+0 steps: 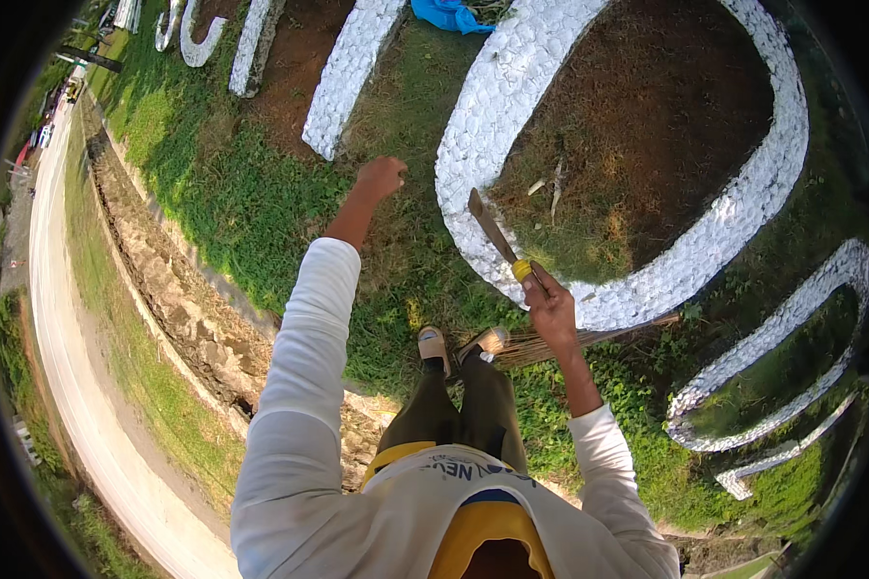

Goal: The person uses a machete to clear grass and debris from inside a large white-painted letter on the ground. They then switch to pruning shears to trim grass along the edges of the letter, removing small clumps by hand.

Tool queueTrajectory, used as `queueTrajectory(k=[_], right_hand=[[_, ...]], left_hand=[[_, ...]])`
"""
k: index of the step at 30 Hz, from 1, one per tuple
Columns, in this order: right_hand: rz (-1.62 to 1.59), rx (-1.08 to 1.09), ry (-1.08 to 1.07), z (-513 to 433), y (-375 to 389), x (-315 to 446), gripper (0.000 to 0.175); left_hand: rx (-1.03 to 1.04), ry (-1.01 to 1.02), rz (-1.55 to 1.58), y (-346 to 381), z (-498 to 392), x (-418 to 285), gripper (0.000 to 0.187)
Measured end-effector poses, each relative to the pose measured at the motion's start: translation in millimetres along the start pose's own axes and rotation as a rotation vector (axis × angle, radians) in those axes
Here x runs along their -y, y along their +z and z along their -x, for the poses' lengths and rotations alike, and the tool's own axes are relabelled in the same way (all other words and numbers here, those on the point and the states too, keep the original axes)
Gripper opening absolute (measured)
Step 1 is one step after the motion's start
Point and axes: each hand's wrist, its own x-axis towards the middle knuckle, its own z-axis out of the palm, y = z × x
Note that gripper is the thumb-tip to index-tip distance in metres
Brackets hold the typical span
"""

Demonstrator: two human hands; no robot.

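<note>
My right hand (552, 310) grips the handle of a long-bladed knife (494, 228), which has yellow wrapping where handle and blade meet. Its blade points up and to the left, over the lower left part of a large white stone ring (471, 155) set in the slope. My left hand (382, 178) is held out above the grass, between that ring and a straight white stone stroke (347, 79); its fingers are curled and no object shows in it. Reddish soil and short grass fill the ring, with pale scraps (556, 189) lying on them.
A bundle of thin sticks (529, 349) lies beside my sandalled feet (434, 344). Blue plastic (449, 14) rests near the ring's top. More white stone shapes (767, 347) stand at right. Downslope at left run a concrete edge (188, 242), a ditch and a pale road (65, 304).
</note>
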Motion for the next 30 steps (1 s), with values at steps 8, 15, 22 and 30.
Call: queueTrajectory(k=[8,15,22,30], right_hand=[[0.994,-0.272,-0.21,-62,-133,58,0.034],[1.143,-0.248,0.117,-139,-165,65,0.028],[1.036,-0.255,0.115,-156,-205,91,0.027],[0.978,-0.217,0.085,-170,-218,101,0.023]], left_hand=[[-0.072,0.282,0.118,26,-32,-164,0.049],[0.034,0.157,-0.115,96,-58,-241,0.092],[-0.008,0.225,-0.108,133,-99,-208,0.066],[-0.203,0.247,0.239,67,-170,-288,0.071]])
